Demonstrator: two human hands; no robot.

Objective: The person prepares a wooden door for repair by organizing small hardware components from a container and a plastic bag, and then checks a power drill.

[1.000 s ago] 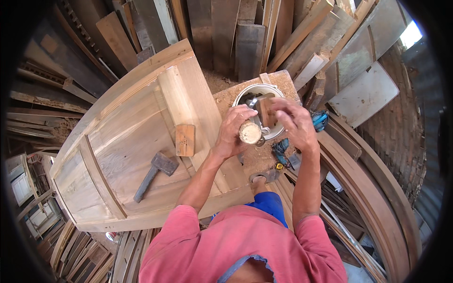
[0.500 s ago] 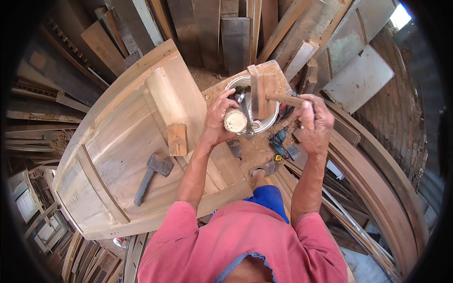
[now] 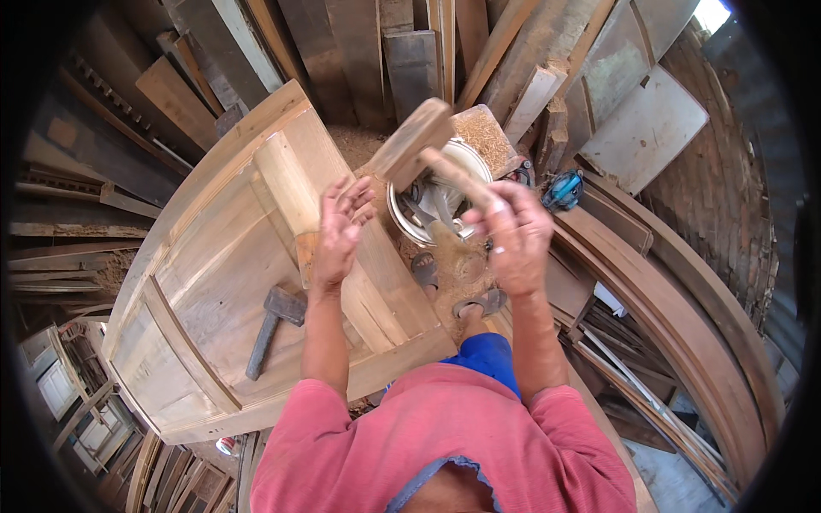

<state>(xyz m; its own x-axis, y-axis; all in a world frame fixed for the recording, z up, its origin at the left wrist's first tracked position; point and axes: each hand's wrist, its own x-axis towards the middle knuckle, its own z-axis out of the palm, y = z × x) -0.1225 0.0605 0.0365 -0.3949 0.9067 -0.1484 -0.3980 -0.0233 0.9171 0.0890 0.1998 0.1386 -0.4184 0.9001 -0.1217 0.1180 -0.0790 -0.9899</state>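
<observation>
My right hand [image 3: 517,235] is wrapped round the handle of a wooden mallet [image 3: 417,144], its blurred head raised over a white bucket [image 3: 395,214]. My left hand [image 3: 342,231] is empty above the panelled wooden door [image 3: 239,248], fingers apart and slightly curled. Metal tools show inside the bucket, partly covered by the mallet. A blurred tan shape [image 3: 455,241] is at the bucket's near rim; I cannot make out what it is. Behind my left hand, a small wood block [image 3: 304,254] is mostly hidden. A dark-headed mallet [image 3: 272,323] lies on the door.
A teal power tool [image 3: 562,190] sits right of my right hand, beside long curved wooden boards [image 3: 658,299]. Beyond the bucket is a surface strewn with wood shavings [image 3: 483,137]. Upright planks [image 3: 410,68] line the back, and sandals [image 3: 481,303] show on the floor.
My left hand has let go of a pale-ended round piece and moved left over the door. The mallet in my right hand has swung left and tilted, with that hand coming inward.
</observation>
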